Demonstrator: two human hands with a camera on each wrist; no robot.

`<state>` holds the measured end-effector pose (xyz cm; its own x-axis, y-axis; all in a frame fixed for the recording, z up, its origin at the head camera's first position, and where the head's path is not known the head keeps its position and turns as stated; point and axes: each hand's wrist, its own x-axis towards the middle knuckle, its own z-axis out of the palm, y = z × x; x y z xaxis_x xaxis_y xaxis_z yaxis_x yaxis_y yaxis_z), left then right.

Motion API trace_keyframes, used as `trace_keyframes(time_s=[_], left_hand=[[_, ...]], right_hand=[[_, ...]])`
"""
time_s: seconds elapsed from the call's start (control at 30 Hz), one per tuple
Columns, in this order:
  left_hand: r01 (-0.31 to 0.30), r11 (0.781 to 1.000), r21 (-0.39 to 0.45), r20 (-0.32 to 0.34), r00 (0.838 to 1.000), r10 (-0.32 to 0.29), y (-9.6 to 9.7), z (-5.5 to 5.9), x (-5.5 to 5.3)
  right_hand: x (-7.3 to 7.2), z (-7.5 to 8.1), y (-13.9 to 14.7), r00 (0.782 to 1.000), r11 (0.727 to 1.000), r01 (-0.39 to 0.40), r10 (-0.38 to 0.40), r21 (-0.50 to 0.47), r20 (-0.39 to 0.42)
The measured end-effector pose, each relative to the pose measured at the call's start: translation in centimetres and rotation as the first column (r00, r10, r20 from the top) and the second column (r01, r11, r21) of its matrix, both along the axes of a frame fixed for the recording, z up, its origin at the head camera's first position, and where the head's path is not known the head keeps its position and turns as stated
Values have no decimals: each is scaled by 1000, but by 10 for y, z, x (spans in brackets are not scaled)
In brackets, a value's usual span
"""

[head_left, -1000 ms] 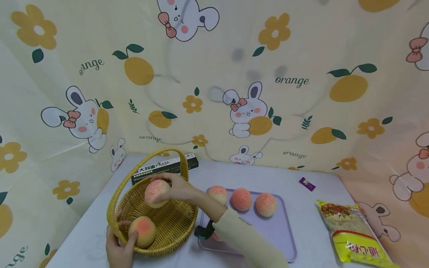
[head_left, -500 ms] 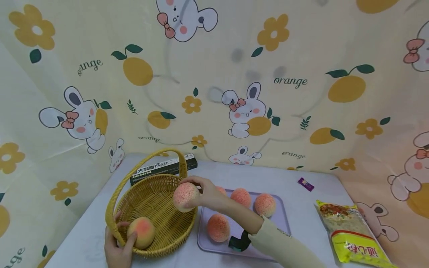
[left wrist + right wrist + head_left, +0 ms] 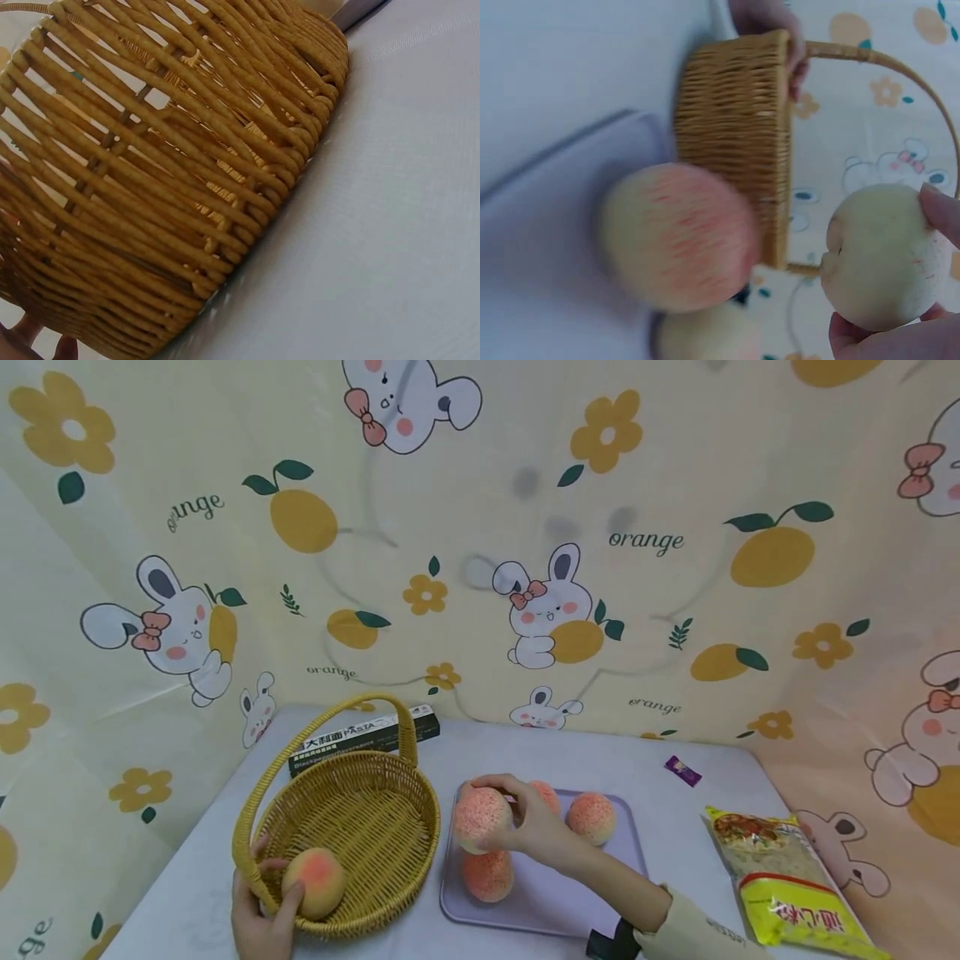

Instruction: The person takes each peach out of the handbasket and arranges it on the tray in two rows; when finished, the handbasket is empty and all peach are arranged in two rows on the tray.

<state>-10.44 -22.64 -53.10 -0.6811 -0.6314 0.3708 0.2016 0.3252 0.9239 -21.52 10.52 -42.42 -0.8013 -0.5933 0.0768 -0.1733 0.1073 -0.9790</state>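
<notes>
My right hand [image 3: 536, 827] holds a pink-and-cream peach [image 3: 482, 820] over the left part of the lilac tray [image 3: 558, 897]. The right wrist view shows the held peach's pale underside [image 3: 885, 259] between fingers and thumb. On the tray just below it sits another peach [image 3: 489, 882], with two more peaches, including a right-hand one [image 3: 591, 818], toward the back. With my left hand [image 3: 262, 914] I grip the left rim of a yellow wicker basket [image 3: 375, 827]. Inside, a smooth peach [image 3: 315, 883] lies beside my left thumb. The left wrist view is mostly basket wall [image 3: 165, 165].
Behind the basket lies a black-and-white pasta box [image 3: 367, 739]. A small purple packet [image 3: 682, 771] is at the back right. Nearer on the right lies a yellow food bag [image 3: 795, 885]. A patterned cloth [image 3: 480, 527] rises behind the table.
My right hand has carried the peach out from above the basket, rightward to above the tray. My left hand stays on the basket rim, and the basket peach has not moved.
</notes>
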Motion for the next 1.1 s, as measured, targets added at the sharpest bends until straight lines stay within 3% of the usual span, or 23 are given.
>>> trace_keyframes(time_s=[0.13, 0.47, 0.87, 1.1], left_hand=[[-2, 1000, -1, -22, 1000, 2, -1, 0, -1], [-22, 999, 28, 37, 999, 21, -2, 0, -1], [-17, 1000, 22, 32, 999, 17, 0, -1, -1], [-18, 1000, 11, 14, 1000, 18, 1, -2, -2]], right_hand=[[10, -12, 23, 999, 999, 44, -44, 10, -29], [22, -33, 53, 978, 989, 145, -141, 20, -155], [34, -58, 71, 967, 972, 231, -225, 44, -117], [38, -72, 75, 955, 958, 275, -263, 80, -136]])
